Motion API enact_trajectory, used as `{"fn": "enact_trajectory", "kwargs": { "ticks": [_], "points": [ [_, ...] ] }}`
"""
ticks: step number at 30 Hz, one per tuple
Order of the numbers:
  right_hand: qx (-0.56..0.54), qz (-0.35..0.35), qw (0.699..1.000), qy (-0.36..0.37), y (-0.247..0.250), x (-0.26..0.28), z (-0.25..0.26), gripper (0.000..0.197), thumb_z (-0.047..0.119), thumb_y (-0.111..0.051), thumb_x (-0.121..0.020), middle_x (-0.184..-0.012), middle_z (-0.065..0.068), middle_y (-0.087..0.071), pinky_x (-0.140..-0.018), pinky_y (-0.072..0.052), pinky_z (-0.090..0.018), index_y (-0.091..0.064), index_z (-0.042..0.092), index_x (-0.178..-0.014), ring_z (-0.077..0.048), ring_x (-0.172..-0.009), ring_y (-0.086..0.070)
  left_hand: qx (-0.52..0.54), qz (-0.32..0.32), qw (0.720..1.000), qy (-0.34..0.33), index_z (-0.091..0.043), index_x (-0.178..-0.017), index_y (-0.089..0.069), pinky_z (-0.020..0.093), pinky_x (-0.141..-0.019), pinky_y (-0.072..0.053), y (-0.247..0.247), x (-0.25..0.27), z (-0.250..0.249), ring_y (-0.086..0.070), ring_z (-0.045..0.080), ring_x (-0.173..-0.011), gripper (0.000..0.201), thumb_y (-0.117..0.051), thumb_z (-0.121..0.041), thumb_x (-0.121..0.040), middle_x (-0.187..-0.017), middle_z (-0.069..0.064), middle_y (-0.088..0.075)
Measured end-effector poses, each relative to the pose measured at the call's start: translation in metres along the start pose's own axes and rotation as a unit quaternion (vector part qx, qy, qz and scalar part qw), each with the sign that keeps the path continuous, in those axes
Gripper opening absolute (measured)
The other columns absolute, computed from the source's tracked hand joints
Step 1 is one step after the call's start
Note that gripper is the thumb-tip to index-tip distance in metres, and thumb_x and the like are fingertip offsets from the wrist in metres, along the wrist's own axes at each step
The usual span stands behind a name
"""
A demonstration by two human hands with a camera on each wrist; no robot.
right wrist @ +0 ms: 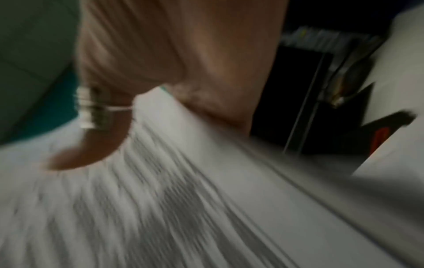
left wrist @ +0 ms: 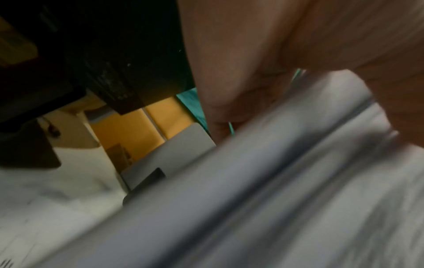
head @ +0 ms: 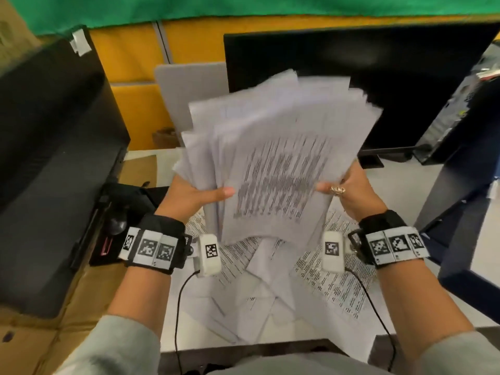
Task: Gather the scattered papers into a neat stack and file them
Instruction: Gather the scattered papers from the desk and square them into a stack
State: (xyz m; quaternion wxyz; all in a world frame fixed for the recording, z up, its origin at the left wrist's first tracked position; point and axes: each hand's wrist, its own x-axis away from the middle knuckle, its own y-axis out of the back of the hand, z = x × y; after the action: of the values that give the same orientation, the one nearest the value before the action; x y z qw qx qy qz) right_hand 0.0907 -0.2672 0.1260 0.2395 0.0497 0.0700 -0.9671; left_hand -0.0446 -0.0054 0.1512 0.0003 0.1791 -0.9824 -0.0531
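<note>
A thick, uneven bundle of printed white papers (head: 273, 158) is held up above the desk, its sheets fanned and blurred. My left hand (head: 194, 194) grips the bundle's left edge, thumb on the top sheet. My right hand (head: 349, 188), wearing a ring, grips the right edge with its thumb on top. More loose printed papers (head: 273, 282) lie scattered on the white desk (head: 405, 174) beneath. In the left wrist view the papers (left wrist: 263, 199) fill the lower right below my left hand (left wrist: 252, 72). The right wrist view shows my right hand (right wrist: 165, 68) over the papers (right wrist: 183, 208).
A black monitor (head: 351, 85) stands behind the bundle, with a grey panel (head: 189, 96) beside it. A large black machine (head: 51, 158) sits at the left on cardboard (head: 40, 345). A dark computer case (head: 465, 109) stands at the right. Cables run from both wrist cameras.
</note>
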Motion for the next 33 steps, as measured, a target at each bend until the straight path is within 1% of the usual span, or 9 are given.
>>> {"fn": "enact_trajectory", "kwargs": {
  "ticks": [2, 4, 8, 12, 16, 20, 25, 28, 33],
  "points": [
    [0.01, 0.037, 0.999, -0.018, 0.001, -0.001, -0.004, 0.078, 0.025, -0.091, -0.042, -0.102, 0.003, -0.073, -0.077, -0.055, -0.027, -0.058, 0.014, -0.112, -0.015, -0.099, -0.067, -0.012, 0.039, 0.998, -0.036, -0.024, -0.113, -0.059, 0.026, -0.088, -0.053, 0.0, -0.005, -0.009, -0.064, 0.009, -0.107, 0.069, -0.087, -0.011, -0.052, -0.11, -0.007, -0.068],
    [0.02, 0.051, 0.998, -0.01, -0.003, -0.003, -0.006, 0.053, 0.008, -0.085, -0.052, -0.096, 0.007, -0.074, -0.075, -0.056, -0.028, -0.065, 0.024, -0.099, -0.013, -0.096, -0.068, -0.039, 0.05, 0.996, -0.055, -0.032, -0.11, -0.056, 0.024, -0.087, -0.054, -0.004, -0.01, -0.016, -0.063, 0.006, -0.106, 0.066, -0.085, -0.008, -0.056, -0.111, -0.009, -0.066],
    [0.0, 0.078, 0.997, 0.003, 0.002, -0.006, -0.005, 0.047, 0.007, -0.081, -0.054, -0.097, 0.003, -0.074, -0.075, -0.055, -0.03, -0.069, 0.027, -0.095, -0.018, -0.096, -0.068, -0.017, 0.046, 0.997, -0.06, -0.028, -0.108, -0.056, 0.029, -0.083, -0.056, 0.0, -0.017, -0.026, -0.066, 0.011, -0.102, 0.054, -0.074, 0.004, -0.069, -0.108, -0.003, -0.068],
    [0.007, 0.095, 0.995, -0.029, 0.001, -0.004, -0.006, 0.072, 0.035, -0.089, -0.04, -0.101, 0.002, -0.073, -0.077, -0.057, -0.032, -0.063, 0.02, -0.105, -0.019, -0.099, -0.067, -0.033, 0.104, 0.994, -0.015, -0.029, -0.105, -0.059, 0.035, -0.084, -0.056, -0.002, -0.011, -0.01, -0.067, 0.01, -0.1, 0.05, -0.075, -0.006, -0.064, -0.103, -0.005, -0.07],
    [0.009, 0.066, 0.997, -0.048, -0.013, -0.002, -0.015, 0.072, 0.037, -0.091, -0.031, -0.097, 0.006, -0.074, -0.075, -0.057, -0.03, -0.064, 0.026, -0.097, -0.014, -0.097, -0.068, -0.009, 0.051, 0.999, -0.005, -0.032, -0.097, -0.063, 0.05, -0.09, -0.052, -0.015, -0.007, 0.001, -0.066, 0.015, -0.101, 0.046, -0.08, -0.009, -0.061, -0.097, -0.007, -0.072],
    [-0.006, 0.051, 0.997, -0.051, -0.009, 0.006, -0.007, 0.061, 0.018, -0.085, -0.041, -0.095, 0.005, -0.074, -0.072, -0.056, -0.028, -0.063, 0.024, -0.098, -0.013, -0.096, -0.068, 0.014, 0.054, 0.998, -0.031, -0.038, -0.101, -0.064, 0.029, -0.085, -0.055, -0.008, -0.006, -0.005, -0.064, 0.011, -0.105, 0.057, -0.087, -0.036, -0.049, -0.103, -0.01, -0.072],
    [0.01, 0.04, 0.988, -0.149, -0.021, 0.035, -0.035, 0.081, 0.045, -0.09, -0.023, -0.093, 0.005, -0.071, -0.096, -0.047, -0.042, -0.061, 0.026, -0.095, -0.008, -0.093, -0.064, 0.021, 0.023, 0.995, 0.098, -0.02, -0.125, -0.049, 0.029, -0.104, -0.036, -0.009, 0.013, 0.038, -0.052, 0.004, -0.116, 0.095, -0.089, -0.041, -0.041, -0.126, -0.008, -0.057],
    [0.009, -0.007, 0.991, -0.137, -0.044, 0.044, -0.035, 0.069, 0.036, -0.088, -0.036, -0.099, 0.008, -0.067, -0.1, -0.043, -0.043, -0.057, 0.033, -0.097, -0.001, -0.096, -0.06, 0.011, 0.007, 0.993, 0.12, -0.017, -0.132, -0.044, 0.048, -0.11, -0.032, -0.013, 0.009, 0.048, -0.048, 0.02, -0.125, 0.116, -0.091, -0.049, -0.031, -0.132, 0.003, -0.055],
    [0.012, -0.039, 0.995, -0.092, -0.047, 0.045, -0.018, 0.05, -0.005, -0.072, -0.068, -0.099, 0.009, -0.068, -0.081, -0.052, -0.021, -0.057, 0.031, -0.1, 0.003, -0.093, -0.065, 0.077, -0.061, 0.992, 0.079, -0.011, -0.121, -0.052, 0.041, -0.099, -0.044, -0.016, 0.01, 0.028, -0.061, 0.013, -0.101, 0.078, -0.085, -0.024, -0.052, -0.104, -0.001, -0.066]
  ]
}}
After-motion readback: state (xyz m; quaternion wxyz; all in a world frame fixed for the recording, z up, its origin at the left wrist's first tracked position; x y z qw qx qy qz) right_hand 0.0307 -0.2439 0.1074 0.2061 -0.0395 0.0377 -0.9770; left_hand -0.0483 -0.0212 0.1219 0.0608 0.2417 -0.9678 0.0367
